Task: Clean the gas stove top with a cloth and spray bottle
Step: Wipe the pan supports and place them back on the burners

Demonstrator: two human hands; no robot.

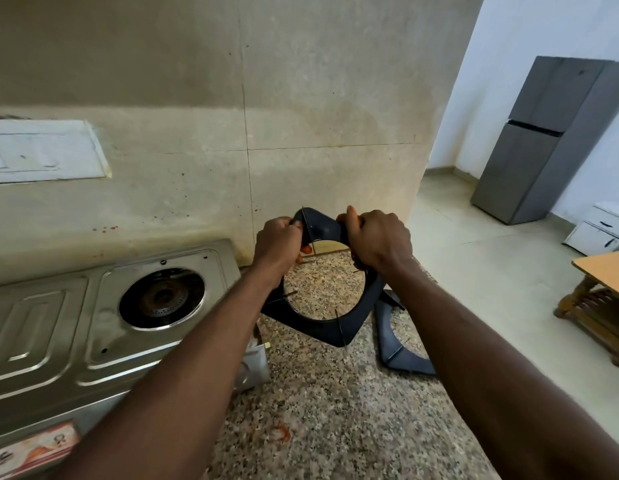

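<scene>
Left hand (pixel 278 242) and right hand (pixel 379 239) each keep a grip clamped on a black pan stand (pixel 320 329) above the worktop (pixel 336 410), right of the stove (pixel 93 323), whose left end is cut off. The right forearm half hides a second stand (pixel 401 358).

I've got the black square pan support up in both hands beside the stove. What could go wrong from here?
1. The second black pan support lies at the speckled granite counter's right edge; setting the held black square pan support down beside it might knock it off.
2. Thin prongs point into the held support's ring near the left hand and right hand; a slip could jab fingers.
</scene>
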